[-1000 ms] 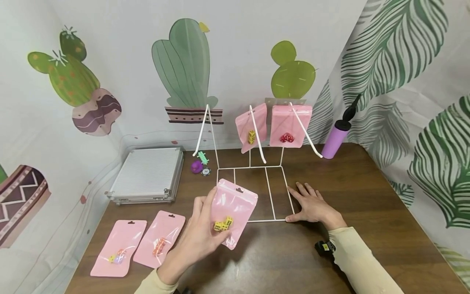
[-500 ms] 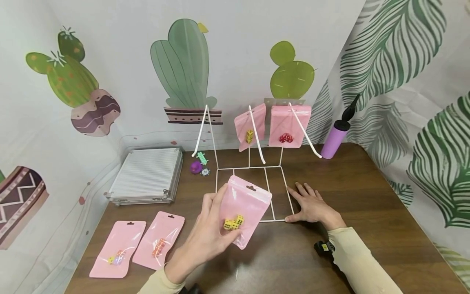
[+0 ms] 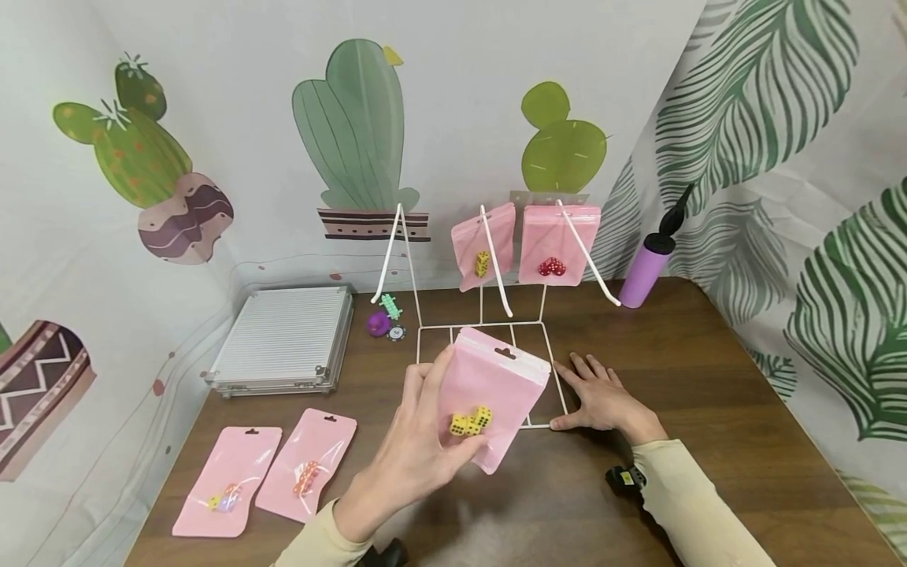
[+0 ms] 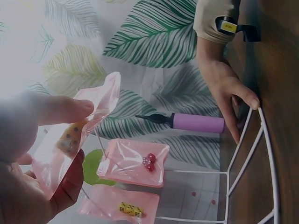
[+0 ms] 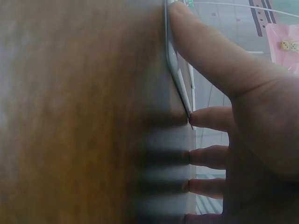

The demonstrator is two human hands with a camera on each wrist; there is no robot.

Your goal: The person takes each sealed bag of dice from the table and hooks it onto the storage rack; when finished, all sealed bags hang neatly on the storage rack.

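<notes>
My left hand [image 3: 428, 429] pinches a pink pouch [image 3: 499, 394] with yellow dice inside and holds it above the front of the white wire rack's base [image 3: 546, 339]. The left wrist view shows the same pouch [image 4: 77, 140] between thumb and fingers. My right hand [image 3: 601, 398] lies flat on the table, its straight fingers against the base's front right corner; the wire [image 5: 177, 70] runs under the thumb [image 5: 210, 56]. Two pink pouches hang on the rack's hooks, one with yellow dice [image 3: 484, 246] and one with red dice [image 3: 560, 242].
Two more pink pouches [image 3: 227, 480] [image 3: 308, 463] lie flat at the table's front left. A ribbed metal case [image 3: 286, 337] sits at the back left, with small toys [image 3: 383, 315] beside it. A purple hand pump [image 3: 655, 260] leans at the back right. Printed curtains enclose the brown table [image 3: 708, 409].
My left hand has carried the pouch of yellow dice to the right and a little up, over the rack's base. The right hand has stayed in place.
</notes>
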